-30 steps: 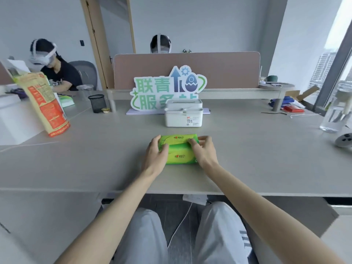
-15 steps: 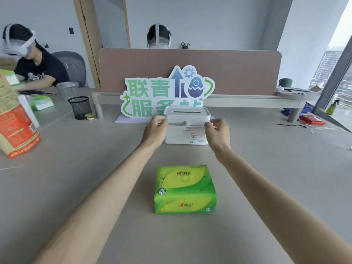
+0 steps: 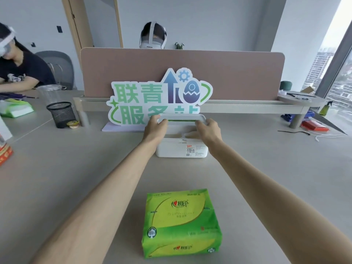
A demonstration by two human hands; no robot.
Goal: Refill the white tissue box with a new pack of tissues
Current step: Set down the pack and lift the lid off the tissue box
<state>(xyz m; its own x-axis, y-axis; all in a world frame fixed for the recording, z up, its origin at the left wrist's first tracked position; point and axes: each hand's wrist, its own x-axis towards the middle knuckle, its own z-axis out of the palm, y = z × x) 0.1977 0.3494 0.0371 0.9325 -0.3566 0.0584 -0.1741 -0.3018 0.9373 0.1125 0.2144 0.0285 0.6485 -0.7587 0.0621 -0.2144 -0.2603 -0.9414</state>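
The white tissue box (image 3: pixel 181 149) stands on the grey desk in front of a green and blue sign. Its white lid (image 3: pixel 181 117) is lifted clear of the box, held level above it. My left hand (image 3: pixel 157 126) grips the lid's left end and my right hand (image 3: pixel 208 128) grips its right end. The box's open top shows between my wrists. A new green pack of tissues (image 3: pixel 181 223) lies flat on the desk near me, between my forearms, untouched.
The sign (image 3: pixel 152 100) stands just behind the box, before a brown divider (image 3: pixel 238 77). A black mesh cup (image 3: pixel 61 114) and an opened tissue pack (image 3: pixel 15 109) sit at left. Two people wearing headsets sit beyond. Red and blue items (image 3: pixel 312 124) lie at right.
A second ago both hands held the green pack; they let it go, reached to the box and took the lid's ends. The lid has now risen off the box.
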